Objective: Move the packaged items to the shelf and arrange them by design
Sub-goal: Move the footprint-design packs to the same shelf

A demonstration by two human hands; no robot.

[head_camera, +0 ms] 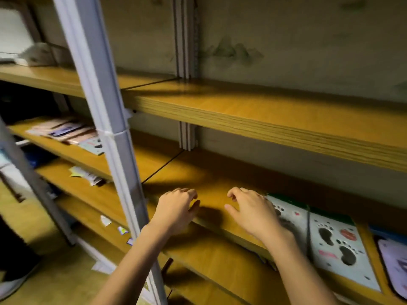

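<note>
Fingers (pixel 187 192) of the left hand (pixel 176 209) are loosely curled and a little apart, pinching nothing, over the bare shelf (pixel 220 179) board just right of the grey post (pixel 105 128). The right hand (pixel 253 213) is likewise loosely curled with its thumb out and holds nothing; its outer edge lies over the left side of a footprint pack (pixel 290 214), though blur hides whether it touches. That pack lies flat on the same shelf, a second footprint pack (pixel 339 249) just beside it and a purple pack (pixel 394 263) further right, while other packs (pixel 63 130) lie in the left bay.
</note>
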